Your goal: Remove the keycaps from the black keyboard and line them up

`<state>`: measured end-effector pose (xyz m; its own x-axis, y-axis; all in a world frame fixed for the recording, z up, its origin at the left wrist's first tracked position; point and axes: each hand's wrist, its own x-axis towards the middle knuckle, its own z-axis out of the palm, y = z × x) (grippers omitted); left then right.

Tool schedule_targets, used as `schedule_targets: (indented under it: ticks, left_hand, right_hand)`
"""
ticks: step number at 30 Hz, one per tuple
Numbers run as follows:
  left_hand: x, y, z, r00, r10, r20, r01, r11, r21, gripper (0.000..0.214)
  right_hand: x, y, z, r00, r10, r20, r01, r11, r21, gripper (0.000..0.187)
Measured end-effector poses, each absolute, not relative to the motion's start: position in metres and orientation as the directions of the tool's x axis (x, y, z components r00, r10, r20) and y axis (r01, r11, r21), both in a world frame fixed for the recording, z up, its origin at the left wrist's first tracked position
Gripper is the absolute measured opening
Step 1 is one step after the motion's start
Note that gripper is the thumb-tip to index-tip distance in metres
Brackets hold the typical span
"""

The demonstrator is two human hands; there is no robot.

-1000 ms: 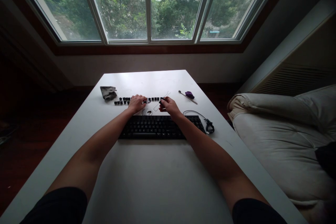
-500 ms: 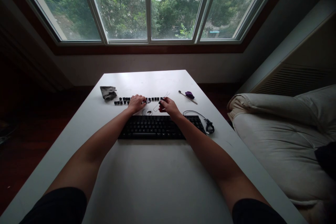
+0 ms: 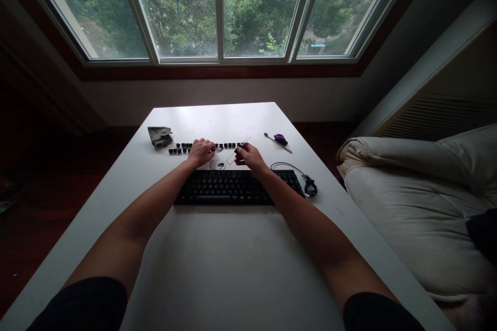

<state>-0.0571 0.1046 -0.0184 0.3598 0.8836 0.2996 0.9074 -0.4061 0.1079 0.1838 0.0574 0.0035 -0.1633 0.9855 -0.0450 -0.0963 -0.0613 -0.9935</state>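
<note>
A black keyboard [image 3: 225,186] lies across the white table, its keys facing up. Beyond its back edge, my right hand [image 3: 250,157] pinches a small black keycap [image 3: 237,151] between thumb and fingers. My left hand [image 3: 201,151] is beside it with fingers curled together; what they hold, if anything, is too small to make out. A small round clear lid or dish [image 3: 219,148] lies by its fingertips. Loose black keycaps [image 3: 178,151] stand in two rows behind and beside the hands. A thin wire tool [image 3: 230,159] lies partly behind my right hand.
A round clear dish [image 3: 217,164] with something dark in it sits just behind the keyboard. A grey cloth [image 3: 160,136] is at the back left. To the right lie a thin brush [image 3: 277,143], a purple crumpled thing [image 3: 280,139] and the coiled cable [image 3: 310,186]. A sofa [image 3: 411,181] stands beside the table.
My left hand has shifted very slightly left, its fingertips drawing back a little from the round clear piece. My right hand stays in place with the keycap.
</note>
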Motion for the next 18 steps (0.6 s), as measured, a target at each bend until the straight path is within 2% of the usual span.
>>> schedule_targets:
  ticks: [11,18]
  left_hand:
    - [-0.0566,0.1031,-0.0173,0.366,0.893,0.264,0.907,-0.405,0.112,0.021]
    - [-0.0598,0.1058,-0.0208,0.378,0.878,0.294,0.898,-0.425,0.117,0.023]
  right_hand:
    - [0.1835,0.0569,0.0028,-0.177,0.983,-0.049,-0.112,-0.070,-0.991,0.022]
    - [0.1830,0.0574,0.0036,-0.169,0.984,-0.055,-0.116,-0.075,-0.990,0.024]
